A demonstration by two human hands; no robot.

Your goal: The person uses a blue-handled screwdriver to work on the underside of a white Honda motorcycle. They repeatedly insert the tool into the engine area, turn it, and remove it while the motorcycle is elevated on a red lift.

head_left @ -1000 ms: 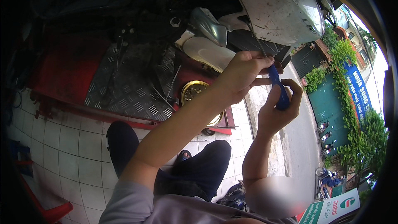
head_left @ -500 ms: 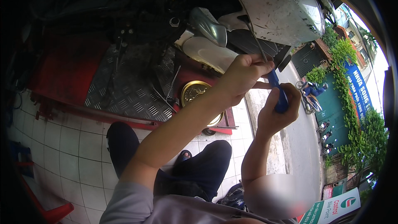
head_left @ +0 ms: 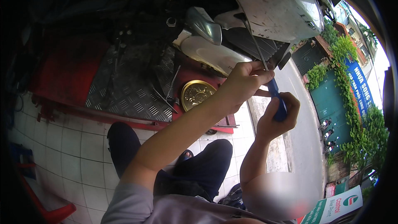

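My left hand [head_left: 246,81] is closed on a blue-handled screwdriver [head_left: 275,92], its thumb and fingers pinching near where the long metal shaft meets the handle. My right hand [head_left: 282,114] wraps round the lower part of that handle. The shaft rises to the edge of a scuffed silver body panel [head_left: 273,4] of a motorbike, where its tip sits in the dark gap. Under the panel are a polished metal part [head_left: 205,29], a pale rounded cover [head_left: 203,52] and dark finned pieces [head_left: 255,41].
The bike stands on a red lift [head_left: 66,70] with a patterned metal plate [head_left: 116,99], a gold round tray [head_left: 194,90] and loose rods. My knees are below on white tiles [head_left: 74,149]. A red plastic chair [head_left: 58,210] is lower left. A road [head_left: 300,132] with parked scooters lies right.
Both hands and the screwdriver have shifted downward a little, away from the panel. A rider seen on the road half a second ago is out of view.
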